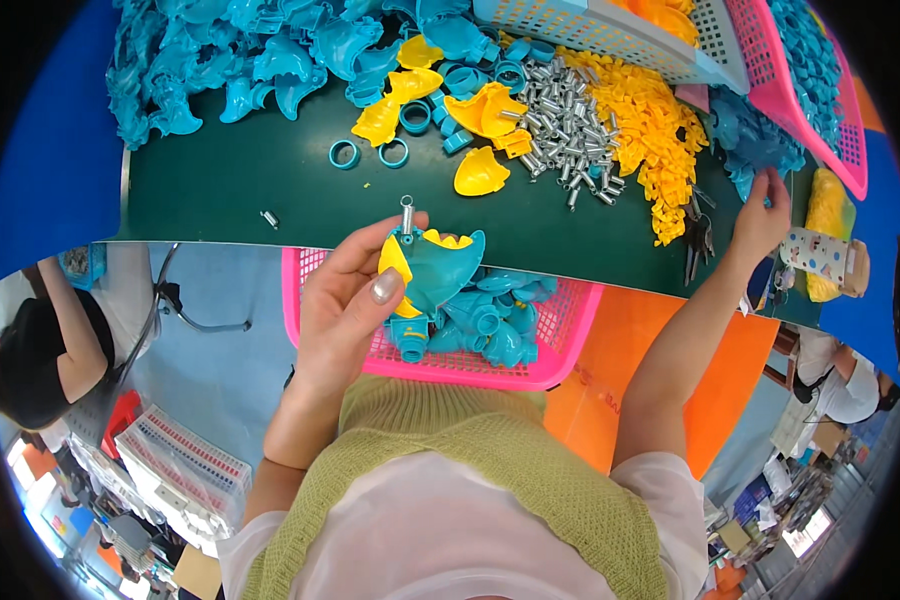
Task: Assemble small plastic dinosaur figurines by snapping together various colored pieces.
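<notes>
Over the near table edge my left hand is closed on a toy head piece, a teal plastic shell with yellow teeth and a yellow part along its side. A metal spring stands up from its top, by my fingertips. Far to the right, my right hand has its fingers bent together on a teal plastic part at the near side of a small heap of teal parts. The heap partly hides what the fingertips grip.
A pink basket with teal pieces sits below the table edge, at my lap. On the green table lie teal shells, metal springs, small yellow parts and pliers. Grey and pink baskets stand behind.
</notes>
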A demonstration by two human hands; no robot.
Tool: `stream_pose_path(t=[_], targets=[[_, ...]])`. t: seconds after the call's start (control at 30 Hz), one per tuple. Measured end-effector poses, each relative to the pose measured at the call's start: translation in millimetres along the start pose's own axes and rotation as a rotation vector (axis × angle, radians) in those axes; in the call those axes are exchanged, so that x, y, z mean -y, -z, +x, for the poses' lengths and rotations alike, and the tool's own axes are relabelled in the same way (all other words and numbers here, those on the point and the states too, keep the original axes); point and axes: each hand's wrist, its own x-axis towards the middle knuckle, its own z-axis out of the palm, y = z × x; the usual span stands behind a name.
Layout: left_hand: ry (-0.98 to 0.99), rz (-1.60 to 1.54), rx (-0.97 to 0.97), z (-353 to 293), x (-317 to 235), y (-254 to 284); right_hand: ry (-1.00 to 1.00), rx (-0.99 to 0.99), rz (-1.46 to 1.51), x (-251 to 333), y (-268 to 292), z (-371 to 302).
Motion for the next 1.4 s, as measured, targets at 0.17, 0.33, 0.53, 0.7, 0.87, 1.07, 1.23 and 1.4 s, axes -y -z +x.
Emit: stream_pose_path(t=[0.17, 0.33, 0.53, 0.7, 0.87, 1.07, 1.23, 1.4], targets=[[0.04, 0.003, 0.016, 2.1, 1.5, -2.6, -0.133, -0.104, 0.162, 54.9, 27.3, -27.8], [0.069, -0.07, 0.126, 6.9, 1.9, -3.9, -0.193, 0.366, 0.794, 146.8, 35.3, -85.1], [-0.03, -0.071, 0.202, 2.2, -6.3, -11.9, -0.132, 0.81, 1.013, 201.7, 30.3, -115.8], [0.048, -0.116, 0.187, -7.5, -4.0, -7.1, -0.063, 0.956, 1.073, 216.5, 34.8, -121.2], [0.05, -0.164, 0.089, -3.7, -6.7, -1.3, -0.235, 1.188, 1.521, 217.0, 39.6, -121.7], [0.098, -0.206, 0.111, -4.4, -3.3, 0.1, -0.208, 1.205, 1.481, 208.6, 31.9, -128.9], [0.0, -0.194, 0.096, -1.4, -1.4, -1.7, -0.375, 0.96, 1.436, 202.7, 31.8, -133.6], [-0.214, 0.021, 0.037, 0.7, 3.2, -4.5, -0.152, 0.936, 1.401, 217.9, 38.0, -140.6]])
